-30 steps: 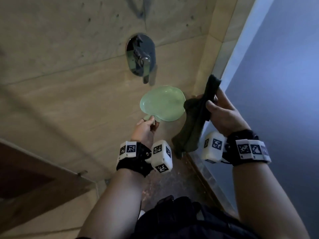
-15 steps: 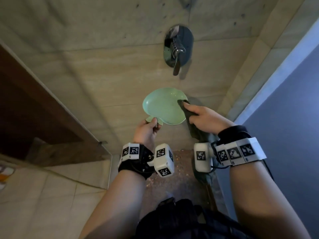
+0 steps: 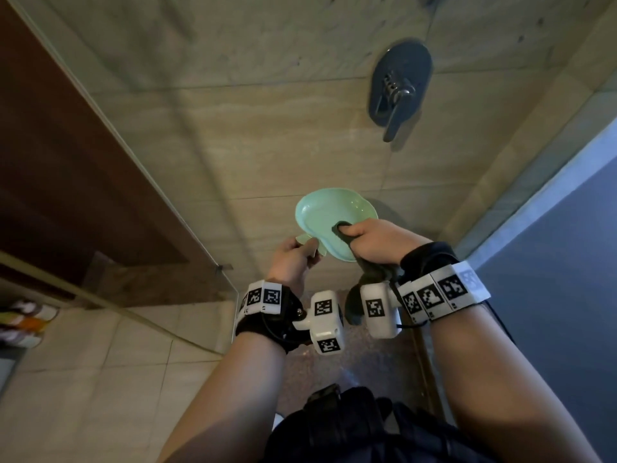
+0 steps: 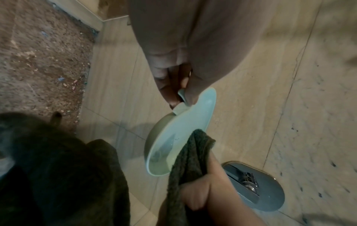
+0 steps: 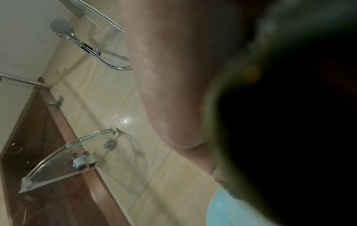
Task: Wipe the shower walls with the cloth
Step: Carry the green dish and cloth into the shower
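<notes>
Right, we hold a mint-green dish [image 3: 329, 217] up in front of the beige tiled shower wall [image 3: 267, 128], roughly centre of the head view. Our left hand [image 3: 293, 259] pinches the dish's small tab handle at its 8 o'clock edge, thumb on top and fingers curled under; the left wrist view shows the same pinch [image 4: 179, 91]. Our right hand [image 3: 374, 242] grips the dark cloth [image 3: 344, 228], fingers curled round it, and pushes a bunched end of it into the dish hollow at about 4 o'clock of the dish. The rest of the cloth hangs down below the right wrist towards 6 o'clock. In the left wrist view the cloth [image 4: 189, 152] lies over the dish rim [image 4: 193, 122], touching the inside, with some liquid pooled in the dish. The cloth is on the dish, apart from the wall.

At 1 o'clock from the dish, a chrome mixer valve [image 3: 399, 85] sits on the wall with its lever pointing down. A glass panel edge [image 3: 133, 145] runs diagonally at 10 o'clock, brown door [image 3: 50, 162] behind it. Speckled brown floor [image 3: 367, 362] shows between our forearms. The right wrist view is mostly blocked by hand and dark cloth [image 5: 289, 122]; at 9 o'clock we see a glass corner shelf [image 5: 63, 160] with small bottles, and a shower head [image 5: 61, 28] at 11 o'clock.
</notes>
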The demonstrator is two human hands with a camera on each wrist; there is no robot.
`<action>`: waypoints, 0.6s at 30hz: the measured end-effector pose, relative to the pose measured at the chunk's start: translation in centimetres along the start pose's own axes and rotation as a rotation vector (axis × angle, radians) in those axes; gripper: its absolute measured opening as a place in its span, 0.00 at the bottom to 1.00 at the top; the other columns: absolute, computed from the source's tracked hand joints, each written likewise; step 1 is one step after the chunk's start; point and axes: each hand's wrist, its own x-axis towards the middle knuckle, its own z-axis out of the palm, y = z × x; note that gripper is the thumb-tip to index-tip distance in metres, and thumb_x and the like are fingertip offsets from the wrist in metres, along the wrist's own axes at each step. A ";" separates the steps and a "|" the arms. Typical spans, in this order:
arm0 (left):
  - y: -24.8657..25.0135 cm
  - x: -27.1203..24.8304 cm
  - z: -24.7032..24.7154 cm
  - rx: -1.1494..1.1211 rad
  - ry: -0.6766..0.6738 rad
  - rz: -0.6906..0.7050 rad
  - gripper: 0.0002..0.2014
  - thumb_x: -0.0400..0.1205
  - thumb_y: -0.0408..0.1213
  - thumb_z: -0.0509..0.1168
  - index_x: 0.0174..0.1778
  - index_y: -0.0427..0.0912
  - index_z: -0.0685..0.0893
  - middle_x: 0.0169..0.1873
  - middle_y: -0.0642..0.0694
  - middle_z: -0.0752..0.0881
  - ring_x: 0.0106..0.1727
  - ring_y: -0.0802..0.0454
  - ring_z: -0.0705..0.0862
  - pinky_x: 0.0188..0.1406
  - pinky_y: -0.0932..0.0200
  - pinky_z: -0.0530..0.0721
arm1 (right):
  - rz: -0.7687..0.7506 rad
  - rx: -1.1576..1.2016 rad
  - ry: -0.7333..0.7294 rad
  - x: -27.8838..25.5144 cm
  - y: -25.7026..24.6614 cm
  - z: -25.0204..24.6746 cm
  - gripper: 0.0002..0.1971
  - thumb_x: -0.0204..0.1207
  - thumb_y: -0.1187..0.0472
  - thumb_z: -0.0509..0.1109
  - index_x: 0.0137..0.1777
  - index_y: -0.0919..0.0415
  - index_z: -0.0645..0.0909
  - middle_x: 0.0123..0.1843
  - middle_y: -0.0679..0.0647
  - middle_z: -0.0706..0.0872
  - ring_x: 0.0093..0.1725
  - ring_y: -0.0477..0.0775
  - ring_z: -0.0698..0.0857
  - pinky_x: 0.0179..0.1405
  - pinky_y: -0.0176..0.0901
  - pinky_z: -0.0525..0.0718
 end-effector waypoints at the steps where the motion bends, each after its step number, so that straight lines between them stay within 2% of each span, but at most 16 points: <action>1: 0.1 0.0 -0.4 0.006 -0.006 -0.003 0.08 0.83 0.23 0.62 0.38 0.36 0.78 0.28 0.46 0.80 0.32 0.54 0.77 0.39 0.62 0.80 | 0.004 -0.001 -0.002 0.2 -0.4 0.3 0.27 0.83 0.65 0.53 0.81 0.46 0.65 0.74 0.57 0.73 0.60 0.55 0.77 0.55 0.37 0.71; 3: 0.2 0.2 -1.2 0.008 -0.017 -0.011 0.10 0.83 0.23 0.62 0.36 0.36 0.76 0.25 0.47 0.79 0.30 0.54 0.76 0.39 0.62 0.80 | 0.007 0.014 -0.005 0.5 -1.4 0.9 0.27 0.82 0.65 0.53 0.80 0.46 0.66 0.74 0.58 0.74 0.59 0.55 0.78 0.57 0.39 0.76; 6: 0.4 0.5 -2.4 0.018 -0.036 -0.032 0.09 0.83 0.23 0.62 0.37 0.35 0.77 0.30 0.43 0.78 0.30 0.54 0.77 0.35 0.63 0.81 | 0.012 -0.003 -0.022 1.5 -2.7 1.9 0.28 0.82 0.65 0.52 0.81 0.45 0.64 0.73 0.59 0.76 0.59 0.58 0.81 0.61 0.44 0.80; 10: 0.7 0.7 -3.5 0.023 -0.033 -0.051 0.09 0.83 0.23 0.61 0.37 0.35 0.76 0.30 0.43 0.77 0.28 0.54 0.77 0.32 0.66 0.82 | 0.017 -0.087 -0.059 2.2 -4.0 2.9 0.29 0.83 0.64 0.51 0.83 0.44 0.59 0.77 0.58 0.72 0.66 0.61 0.79 0.66 0.47 0.78; 13: 0.8 0.9 -4.2 0.047 -0.033 -0.057 0.10 0.83 0.24 0.62 0.36 0.35 0.77 0.30 0.43 0.77 0.30 0.53 0.77 0.33 0.66 0.82 | 0.023 -0.172 -0.064 2.4 -4.7 3.1 0.29 0.83 0.63 0.51 0.83 0.43 0.57 0.77 0.59 0.70 0.66 0.62 0.78 0.66 0.51 0.79; 15: 0.8 1.0 -4.5 0.049 -0.048 -0.063 0.08 0.83 0.23 0.61 0.38 0.35 0.77 0.31 0.42 0.77 0.30 0.53 0.77 0.32 0.67 0.82 | 0.017 -0.236 -0.069 2.6 -5.1 3.2 0.28 0.83 0.63 0.51 0.83 0.44 0.59 0.75 0.60 0.72 0.65 0.62 0.78 0.66 0.51 0.79; 18: 1.1 1.1 -4.8 0.033 -0.069 -0.066 0.07 0.84 0.23 0.59 0.41 0.34 0.79 0.33 0.43 0.78 0.32 0.53 0.76 0.30 0.68 0.82 | -0.011 -0.308 -0.089 3.1 -5.6 3.5 0.23 0.84 0.61 0.52 0.78 0.47 0.69 0.70 0.58 0.77 0.64 0.61 0.78 0.66 0.50 0.77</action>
